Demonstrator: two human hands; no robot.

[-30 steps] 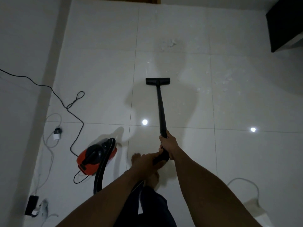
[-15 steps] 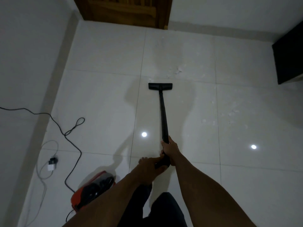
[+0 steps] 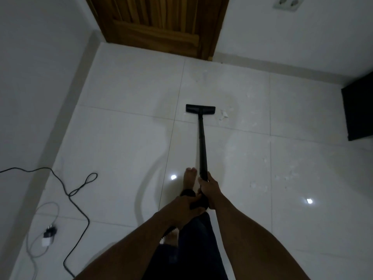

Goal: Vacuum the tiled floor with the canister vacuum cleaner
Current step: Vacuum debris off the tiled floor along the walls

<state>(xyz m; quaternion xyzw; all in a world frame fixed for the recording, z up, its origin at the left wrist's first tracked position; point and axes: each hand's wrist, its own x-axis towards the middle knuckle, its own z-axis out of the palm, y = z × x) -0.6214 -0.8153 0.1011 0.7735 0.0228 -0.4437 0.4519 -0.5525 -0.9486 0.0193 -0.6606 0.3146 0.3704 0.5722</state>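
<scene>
Black wand (image 3: 202, 142) slants forward, its floor nozzle (image 3: 200, 109) flat on the tiled floor (image 3: 125, 138), mid-room, short of the wooden door (image 3: 159, 25). White scraps (image 3: 223, 115) lie just right of the nozzle. Right hand (image 3: 210, 186): grip curled round the wand. Left hand (image 3: 186, 207) just behind, grip wrapped on the wand's near end. Bare foot (image 3: 189, 176) beside the wand. Black cord (image 3: 78, 190) loops at left.

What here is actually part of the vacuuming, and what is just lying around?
For the job: vacuum wand, floor nozzle, right hand and left hand both gripping the wand, white scraps on the tiled floor.
Lying about: white charger, black cable (perhaps the vacuum's cord), wooden door, wall socket.
</scene>
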